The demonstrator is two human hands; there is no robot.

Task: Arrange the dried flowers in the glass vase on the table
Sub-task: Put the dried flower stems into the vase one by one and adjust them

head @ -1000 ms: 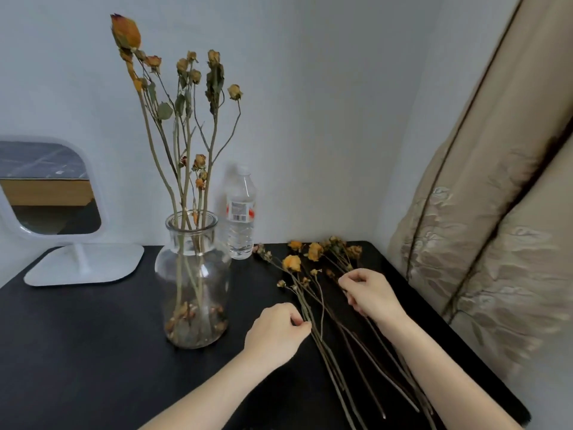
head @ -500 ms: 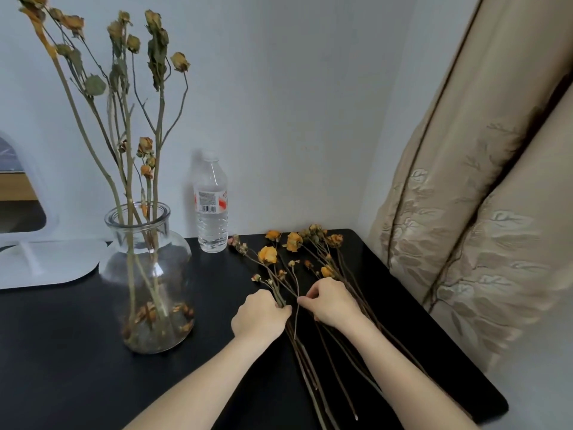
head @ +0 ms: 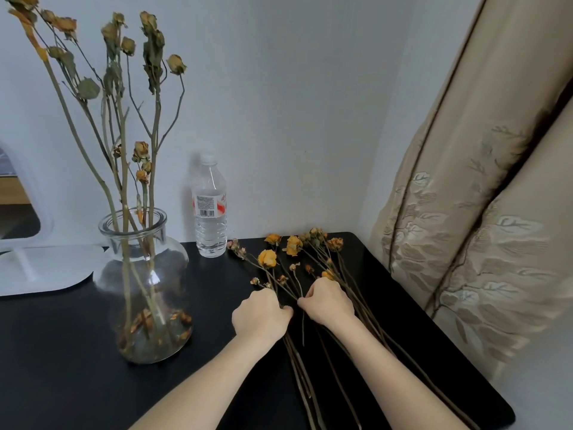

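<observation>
Both hands meet near the middle of the black table [head: 62, 352], set side by side over a bunch of loose dried flowers [head: 267, 258] that lies flat on it. The left hand [head: 260, 315] has its fingers curled down around the stems, knuckles up, with the thumb pressed toward the right hand. The right hand [head: 328, 302], just beside it at three o'clock, has its fingers curled too and pinches thin stems at its fingertips. The orange-yellow blooms fan out from the hands toward twelve and one o'clock, reaching the table's far edge by the wall, and the bare stem ends run back toward five o'clock, passing under the right forearm. The glass vase [head: 145, 293] stands upright on the table at nine o'clock from the hands, well apart from them. It holds several upright dried flowers [head: 124, 150], whose tall stems rise out of the neck and spread at the top, and fallen petals lie on its bottom. A clear water bottle [head: 210, 212] with a red and white label stands at eleven o'clock from the hands, against the wall. A white mirror [head: 31, 268] on a flat base sits at the table's nine o'clock edge, partly cut off. A beige embroidered curtain [head: 480, 212] hangs past the table's three o'clock side.
</observation>
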